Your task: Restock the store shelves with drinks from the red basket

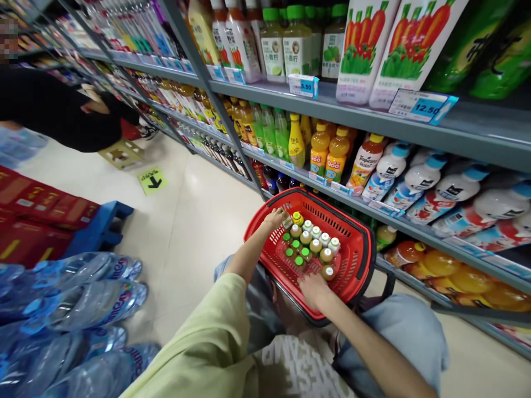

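A red shopping basket (357, 260) rests by my knees, holding rows of small bottles. Some bottles have green caps (299, 260), others white caps (326, 255), and a yellow-capped bottle (297, 219) stands at the far left of the group. My left hand (275, 219) reaches over the basket's left side, its fingers closed around a small bottle with a pale label (287, 222). Low inside the near side of the basket is my right hand (314, 288), fingers apart, close to the nearest green-capped bottle and a white-capped one (328, 272); no bottle shows in it.
Drink shelves (357, 119) run along the right, close behind the basket. Packs of large water bottles (83, 298) lie at lower left, beside red cartons (41, 215) on a blue pallet (99, 226). A person in black (53, 105) is by a low stool (120, 153) at far left.
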### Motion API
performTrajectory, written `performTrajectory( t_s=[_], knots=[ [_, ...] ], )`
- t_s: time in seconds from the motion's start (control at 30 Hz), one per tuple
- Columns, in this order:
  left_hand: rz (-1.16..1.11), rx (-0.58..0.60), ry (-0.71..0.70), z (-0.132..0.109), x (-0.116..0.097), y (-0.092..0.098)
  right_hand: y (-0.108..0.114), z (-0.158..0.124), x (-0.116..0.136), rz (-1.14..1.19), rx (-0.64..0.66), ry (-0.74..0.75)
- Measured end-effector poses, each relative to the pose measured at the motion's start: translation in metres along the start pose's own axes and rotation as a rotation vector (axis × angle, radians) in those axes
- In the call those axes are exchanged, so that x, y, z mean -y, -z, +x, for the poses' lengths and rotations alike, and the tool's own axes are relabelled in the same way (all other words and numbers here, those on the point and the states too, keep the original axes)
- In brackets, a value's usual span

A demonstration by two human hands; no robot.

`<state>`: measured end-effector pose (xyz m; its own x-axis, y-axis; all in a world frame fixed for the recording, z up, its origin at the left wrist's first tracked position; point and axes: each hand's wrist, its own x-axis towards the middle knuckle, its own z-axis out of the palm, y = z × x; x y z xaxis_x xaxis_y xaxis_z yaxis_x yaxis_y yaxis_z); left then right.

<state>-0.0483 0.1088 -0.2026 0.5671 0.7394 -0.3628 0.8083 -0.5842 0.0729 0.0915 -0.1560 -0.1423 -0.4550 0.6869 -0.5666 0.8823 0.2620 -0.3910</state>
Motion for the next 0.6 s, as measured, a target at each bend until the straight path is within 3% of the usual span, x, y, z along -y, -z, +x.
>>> performTrajectory(
  t_s=[0.13,0.27,0.47,0.6],
  knots=[
    [0.045,0.055,0.057,0.013,0.005,-0.013,-0.002,0.003,-0.003,0.019,-0.006,-0.004],
    [0.073,0.072,0.091,0.015,-0.003,-0.021,-0.004,0.006,-0.002,0.029,-0.006,0.002],
    [0.092,0.084,0.072,-0.018,-0.023,-0.023,-0.001,0.002,-0.006,0.01,-0.028,0.003],
    [0.116,0.04,0.007,-0.038,-0.035,-0.002,-0.004,0.005,-0.015,0.055,-0.096,-0.028]
  ],
)
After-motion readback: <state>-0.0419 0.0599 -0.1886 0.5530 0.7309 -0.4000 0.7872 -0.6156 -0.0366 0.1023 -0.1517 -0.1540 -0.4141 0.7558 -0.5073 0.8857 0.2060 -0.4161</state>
